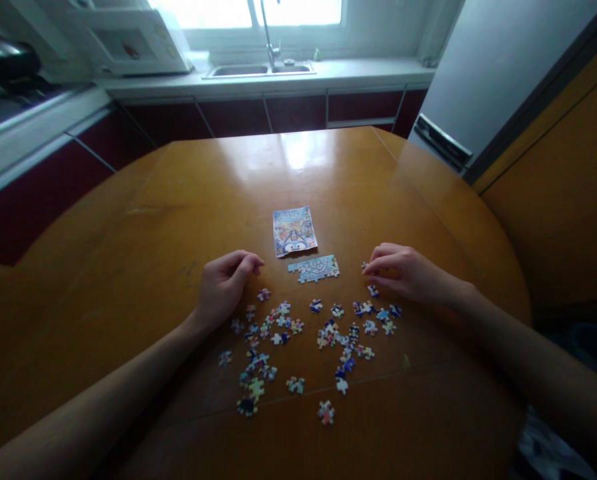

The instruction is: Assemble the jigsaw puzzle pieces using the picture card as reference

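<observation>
My right hand point(401, 270) pinches at its fingertips a small jigsaw puzzle piece point(364, 265), mostly covered by the fingers. Resting on the table, my left hand point(226, 283) is closed with curled fingers; whatever may be inside is hidden. Between the hands lies a joined strip of puzzle point(314, 269), pale blue with lettering and an uneven lower edge. Just beyond it is a creased picture sheet point(294, 231) with a colourful print. Loose pieces spread nearer me in a left cluster point(266, 330) and a right cluster point(346, 337). One dark piece point(373, 291) lies just below my right hand.
The brown wooden table point(178, 200) has rounded sides. Single pieces lie apart near me, such as a reddish one point(326, 413). Beyond stand a counter with a sink point(258, 70), a white microwave point(133, 43), a stove with a dark pan point(6, 57) and a fridge point(503, 67).
</observation>
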The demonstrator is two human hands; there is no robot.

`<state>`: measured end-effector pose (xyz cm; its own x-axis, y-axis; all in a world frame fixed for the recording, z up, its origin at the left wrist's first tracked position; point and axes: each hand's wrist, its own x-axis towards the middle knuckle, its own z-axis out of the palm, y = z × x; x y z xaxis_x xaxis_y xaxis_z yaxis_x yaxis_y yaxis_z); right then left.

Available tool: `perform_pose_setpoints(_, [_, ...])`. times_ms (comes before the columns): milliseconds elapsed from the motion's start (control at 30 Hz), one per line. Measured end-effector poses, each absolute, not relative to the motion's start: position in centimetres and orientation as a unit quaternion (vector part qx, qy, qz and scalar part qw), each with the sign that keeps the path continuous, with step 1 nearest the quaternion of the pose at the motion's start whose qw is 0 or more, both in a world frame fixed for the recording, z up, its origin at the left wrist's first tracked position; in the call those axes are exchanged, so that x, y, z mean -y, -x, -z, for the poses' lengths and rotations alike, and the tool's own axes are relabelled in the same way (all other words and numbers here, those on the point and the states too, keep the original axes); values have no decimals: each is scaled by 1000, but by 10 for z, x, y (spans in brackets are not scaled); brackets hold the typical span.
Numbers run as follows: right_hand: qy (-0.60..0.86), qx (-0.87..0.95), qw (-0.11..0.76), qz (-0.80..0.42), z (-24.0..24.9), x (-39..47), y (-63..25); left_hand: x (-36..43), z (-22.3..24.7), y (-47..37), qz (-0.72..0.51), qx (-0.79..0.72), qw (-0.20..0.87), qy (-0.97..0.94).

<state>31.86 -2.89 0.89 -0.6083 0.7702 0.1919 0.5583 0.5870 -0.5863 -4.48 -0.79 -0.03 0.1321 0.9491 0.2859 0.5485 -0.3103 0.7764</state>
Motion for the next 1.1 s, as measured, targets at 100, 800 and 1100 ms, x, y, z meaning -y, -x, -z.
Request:
perform_pose_setpoints(100, [373, 874, 213, -228, -10, 35, -314, 7, 2, 45, -406, -525, 256, -703])
perform_pose_setpoints(800, [344, 907, 196, -141, -16, 85, -290, 5, 6, 44, -428, -497, 262, -708])
perform_pose_setpoints(1100, [344, 896, 247, -132, -8, 135, -273, 6, 5, 40, -434, -487, 272, -707])
